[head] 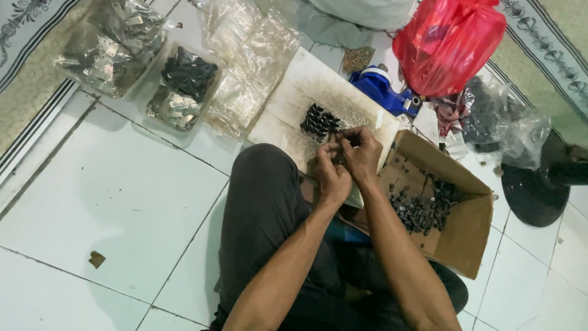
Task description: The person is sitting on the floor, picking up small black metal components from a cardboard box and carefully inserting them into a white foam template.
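Just past the knee, the left hand (332,178) and right hand (361,154) are pinched together on a small dark part (339,145) over the white board (294,98), which looks light, stiff and easily dropped, best nipped at its edges by fingertips, with the dark pile (318,121) beyond.

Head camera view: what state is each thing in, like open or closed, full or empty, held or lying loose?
Left hand: fingers pinched on a small dark part.
Right hand: fingers pinched on the same part.
Cardboard box: open, partly filled with dark parts.
Red plastic bag: bulging; whether tied, unclear.
Pile of dark parts: loose on the white board.
Clear trays: uncovered, holding parts.
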